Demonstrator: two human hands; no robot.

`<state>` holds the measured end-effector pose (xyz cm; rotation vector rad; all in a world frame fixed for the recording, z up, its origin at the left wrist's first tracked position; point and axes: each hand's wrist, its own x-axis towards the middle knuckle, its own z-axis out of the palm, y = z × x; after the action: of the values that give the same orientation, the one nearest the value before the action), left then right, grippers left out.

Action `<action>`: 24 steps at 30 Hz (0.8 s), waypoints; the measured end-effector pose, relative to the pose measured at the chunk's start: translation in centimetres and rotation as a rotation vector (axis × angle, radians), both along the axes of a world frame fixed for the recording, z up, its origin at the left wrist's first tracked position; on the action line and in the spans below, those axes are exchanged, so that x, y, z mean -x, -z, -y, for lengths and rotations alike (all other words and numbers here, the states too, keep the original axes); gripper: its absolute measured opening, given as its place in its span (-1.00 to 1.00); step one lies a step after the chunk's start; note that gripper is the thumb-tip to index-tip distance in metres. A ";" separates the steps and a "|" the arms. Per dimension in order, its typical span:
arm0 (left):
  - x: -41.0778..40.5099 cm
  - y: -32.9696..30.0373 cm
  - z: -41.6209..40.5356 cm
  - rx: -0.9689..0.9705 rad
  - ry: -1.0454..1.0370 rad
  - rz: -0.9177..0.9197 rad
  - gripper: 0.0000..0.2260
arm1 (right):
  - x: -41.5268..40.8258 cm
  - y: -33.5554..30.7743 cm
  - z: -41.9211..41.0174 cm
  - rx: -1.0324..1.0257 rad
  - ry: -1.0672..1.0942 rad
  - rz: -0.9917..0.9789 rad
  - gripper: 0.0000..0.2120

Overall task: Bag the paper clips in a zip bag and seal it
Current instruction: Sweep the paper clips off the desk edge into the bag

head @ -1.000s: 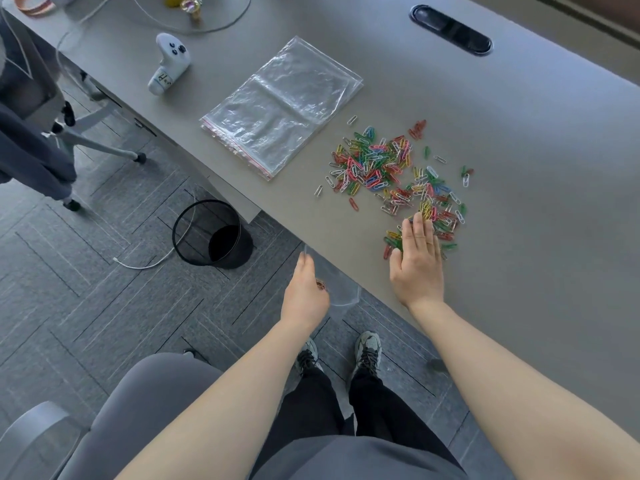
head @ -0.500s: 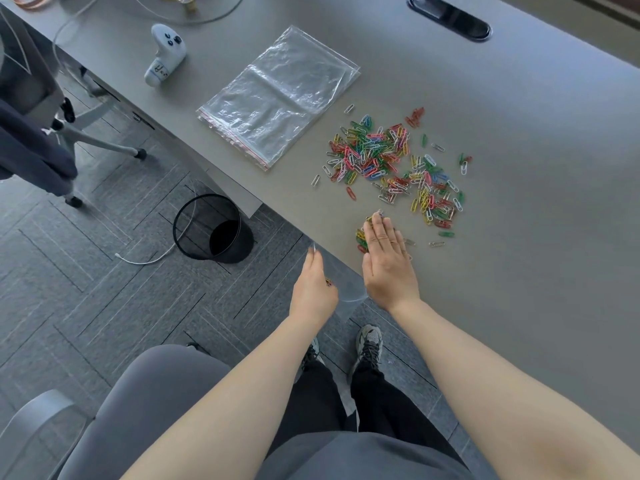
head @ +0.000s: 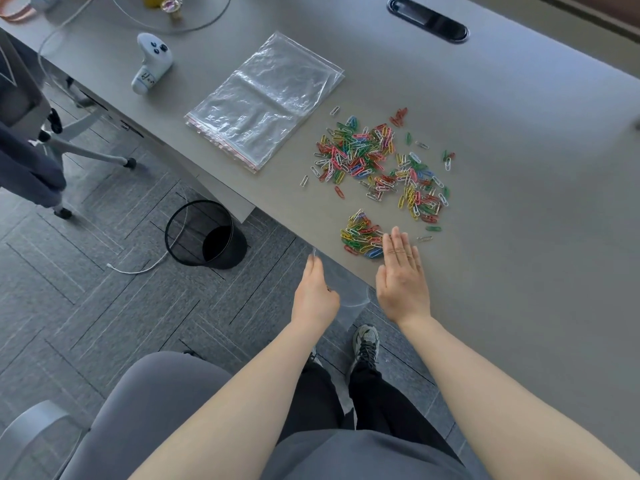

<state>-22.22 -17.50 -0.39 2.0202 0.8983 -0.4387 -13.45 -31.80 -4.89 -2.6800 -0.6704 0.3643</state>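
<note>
- The left hand (head: 313,292) grips a clear zip bag (head: 349,292) just below the near edge of the table (head: 519,271), fingers curled round one side of the bag's mouth; the bag hangs down from the grip toward the floor and is hard to make out against it.
- Well to the left of that grip, on the floor, stands a black mesh wastebasket (head: 204,233), with a white cable (head: 138,270) trailing on the tiles beside it.
- Farther left and beyond it is an office chair (head: 31,133) with dark cloth draped over it.
- On the table, up and left of the grip, lies a white controller (head: 152,62).
- Beyond the grip, a stack of spare zip bags (head: 266,102) lies flat on the table, their red-lined seals toward the table's edge.
- Just right of the grip, the right hand (head: 401,275) lies flat on the table near its edge, fingers straight and together, holding nothing.
- Its fingertips touch a small heap of paper clips (head: 362,235), which sits just beyond the bag's mouth, close to the table edge.
- Farther beyond and to the right, the main scatter of coloured paper clips (head: 381,164) is spread over the table, apart from the small heap.
- At the far right of the table is a black cable slot (head: 427,19).
</note>
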 end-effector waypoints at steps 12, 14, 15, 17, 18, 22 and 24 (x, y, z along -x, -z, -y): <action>0.0 0.6 0.2 -0.017 0.004 0.021 -0.29 | 2.9 0.1 -1.7 0.025 -0.131 -0.001 -0.41; 0.0 0.7 0.1 -0.025 0.000 0.026 -0.30 | 3.4 0.1 -2.0 0.018 -0.143 -0.004 -0.41; -0.1 0.7 0.0 -0.029 0.000 0.030 -0.31 | 3.7 0.1 -2.1 0.010 -0.150 -0.006 -0.41; -0.2 0.9 -0.2 -0.032 -0.003 0.034 -0.33 | 4.2 -0.1 -2.3 -0.008 -0.170 -0.016 -0.41; -0.3 0.9 -0.3 -0.033 -0.006 0.035 -0.33 | 4.5 -0.2 -2.4 -0.015 -0.183 -0.020 -0.41; -0.5 1.2 -0.6 -0.034 -0.016 0.044 -0.32 | 5.3 -0.1 -2.6 -0.027 -0.233 -0.043 -0.42; -0.5 1.4 -0.6 -0.031 -0.017 0.039 -0.31 | 5.5 -0.2 -2.6 -0.056 -0.267 -0.050 -0.45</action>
<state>-21.71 -16.91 -1.80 2.0404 0.9026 -0.3764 -18.93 -29.20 -4.70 -2.5230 -1.0115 0.4718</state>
